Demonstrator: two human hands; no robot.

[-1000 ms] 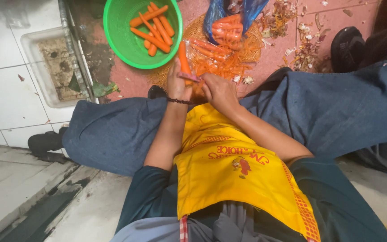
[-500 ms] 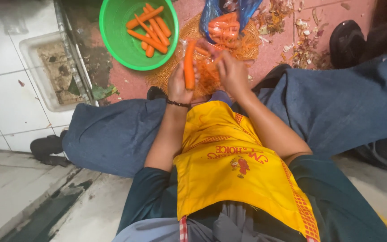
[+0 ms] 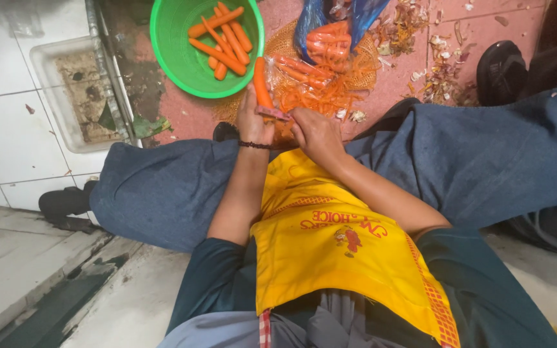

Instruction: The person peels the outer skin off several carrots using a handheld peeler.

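Observation:
My left hand (image 3: pixel 253 121) grips an orange carrot (image 3: pixel 262 82) that points away from me, toward the green bowl. My right hand (image 3: pixel 317 134) holds a small pink-handled peeler (image 3: pixel 273 114) against the carrot's near end. Both hands work over a flat woven tray (image 3: pixel 363 69) covered with orange carrot peelings (image 3: pixel 320 96). A green plastic bowl (image 3: pixel 167 45) at the top holds several peeled carrots (image 3: pixel 222 40). A blue plastic bag (image 3: pixel 317 14) with unpeeled carrots (image 3: pixel 327 40) lies on the tray's far side.
My legs in blue trousers spread to both sides, with a yellow apron (image 3: pixel 330 245) over my lap. A floor drain basin (image 3: pixel 72 96) sits at the left beside white tiles. Vegetable scraps (image 3: pixel 433 64) litter the red floor, and a black shoe (image 3: pixel 501 71) stands at the right.
The right hand reached forward toward the bag and came back to the carrot. The left hand lifted the carrot and now holds it upright near the bowl.

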